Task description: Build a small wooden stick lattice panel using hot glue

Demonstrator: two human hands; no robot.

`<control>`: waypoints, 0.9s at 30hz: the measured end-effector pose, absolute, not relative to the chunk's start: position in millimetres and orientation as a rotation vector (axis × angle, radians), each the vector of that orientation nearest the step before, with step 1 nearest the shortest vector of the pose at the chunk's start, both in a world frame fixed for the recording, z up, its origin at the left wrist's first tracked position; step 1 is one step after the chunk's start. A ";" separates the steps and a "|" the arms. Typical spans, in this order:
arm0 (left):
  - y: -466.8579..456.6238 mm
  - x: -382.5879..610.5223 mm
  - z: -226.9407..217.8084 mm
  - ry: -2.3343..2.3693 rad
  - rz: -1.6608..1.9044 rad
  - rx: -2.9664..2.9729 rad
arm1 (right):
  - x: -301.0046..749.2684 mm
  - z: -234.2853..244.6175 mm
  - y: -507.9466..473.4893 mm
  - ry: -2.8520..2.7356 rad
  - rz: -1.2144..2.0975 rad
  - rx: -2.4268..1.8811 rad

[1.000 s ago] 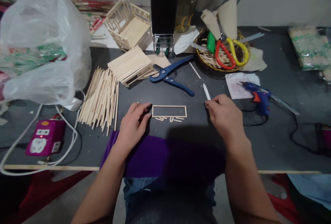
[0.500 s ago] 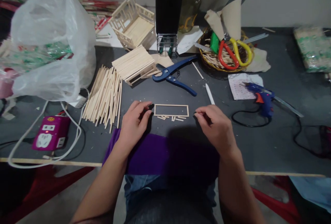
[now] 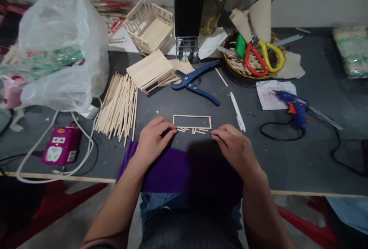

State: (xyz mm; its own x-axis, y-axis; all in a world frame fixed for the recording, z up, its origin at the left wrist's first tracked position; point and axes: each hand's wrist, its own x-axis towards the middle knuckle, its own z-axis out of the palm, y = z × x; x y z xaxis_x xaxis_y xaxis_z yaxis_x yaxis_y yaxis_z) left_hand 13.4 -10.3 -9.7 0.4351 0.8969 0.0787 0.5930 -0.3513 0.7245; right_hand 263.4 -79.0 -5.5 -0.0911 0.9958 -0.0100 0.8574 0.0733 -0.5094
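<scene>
A small rectangular frame of thin wooden sticks point(image 3: 191, 116) lies on the dark table in front of me. Several short cut stick pieces point(image 3: 200, 132) are scattered along its near side. At the left end of these pieces, my left hand point(image 3: 153, 138) is closed with thumb and fingers pinched. My right hand point(image 3: 235, 145) is pinched too, its fingertips just off the frame's near right corner. Whatever is between either hand's fingertips is too small to make out. A purple cloth point(image 3: 166, 172) lies below both hands.
Left of the frame are a pile of wooden sticks point(image 3: 119, 107), a purple power adapter point(image 3: 61, 145) and a plastic bag point(image 3: 66, 42). Beyond it lie a blue cutter point(image 3: 189, 82) and a small wooden chair model point(image 3: 152, 30). Rightward are a white pen point(image 3: 237, 112), a basket point(image 3: 230, 63) and a glue gun point(image 3: 297, 111).
Both hands have moved: the left from the frame's left end down toward its near left corner, the right inward, closer to the frame and off the pen. The view has shifted slightly.
</scene>
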 end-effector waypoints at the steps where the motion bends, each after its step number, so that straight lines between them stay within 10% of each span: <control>1: -10.5 13.8 -9.8 1.239 0.627 2.082 | 263.8 -5.7 -79.0 -2.018 0.559 -1.848; 27: -10.7 18.2 -20.0 1.207 0.457 2.350 | 269.1 -8.8 -81.6 -1.975 0.454 -1.887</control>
State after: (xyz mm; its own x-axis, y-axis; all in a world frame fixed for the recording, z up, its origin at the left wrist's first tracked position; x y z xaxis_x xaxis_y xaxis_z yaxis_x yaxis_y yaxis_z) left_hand 18.2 -10.7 -20.0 0.5604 0.8240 0.0834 0.6726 -0.5116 0.5347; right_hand 269.1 -81.6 -8.8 -0.0346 0.9984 0.0441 0.8791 0.0514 -0.4739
